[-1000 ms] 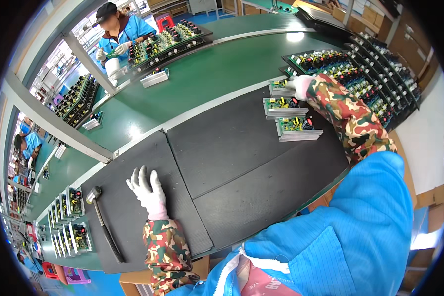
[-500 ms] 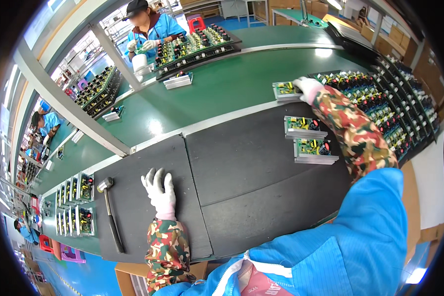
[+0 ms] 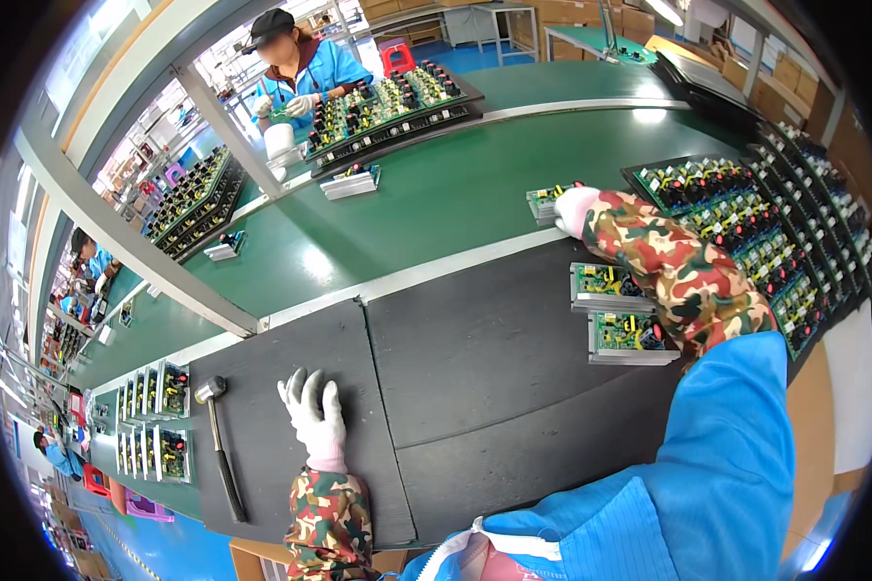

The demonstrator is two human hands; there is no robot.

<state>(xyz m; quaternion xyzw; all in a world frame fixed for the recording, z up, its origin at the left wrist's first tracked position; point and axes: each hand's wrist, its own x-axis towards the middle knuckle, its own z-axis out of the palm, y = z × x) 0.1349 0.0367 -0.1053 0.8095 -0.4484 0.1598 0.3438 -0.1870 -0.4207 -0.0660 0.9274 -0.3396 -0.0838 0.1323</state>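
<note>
Your black mat (image 3: pixel 484 378) has its widest open stretch in the middle, between your left hand (image 3: pixel 315 421) and the two circuit boards near its right end. Seams split the mat into panels, one running from the far edge to the near edge, another crossing the right part. Along its far edge runs a pale strip (image 3: pixel 426 274), and beyond that the green worktop (image 3: pixel 455 198) gives a long open band. The mat's near edge lies close to your blue jacket (image 3: pixel 717 445).

Your right hand is past the mat's far edge, at the right end of a circuit board with a metal heatsink (image 3: pixel 543 205), over the green worktop. That hand hides its own fingertips, so you cannot tell whether they pinch the board. Your left hand is over the mat's left panel, fingers loosely spread, holding nothing.

On the mat's right part, the farther board (image 3: pixel 603 283) and the nearer board (image 3: pixel 630 334) sit close together; your camouflage sleeve (image 3: pixel 683 261) passes over the farther one's right end. A hammer (image 3: pixel 221 450) lies along the mat's left side, and two rows of upright boards (image 3: pixel 153 426) stand just outside its left edge. Loaded racks (image 3: pixel 746 232) block the mat's far right, and a metal post (image 3: pixel 145 228) rises beyond its far left edge.
</note>
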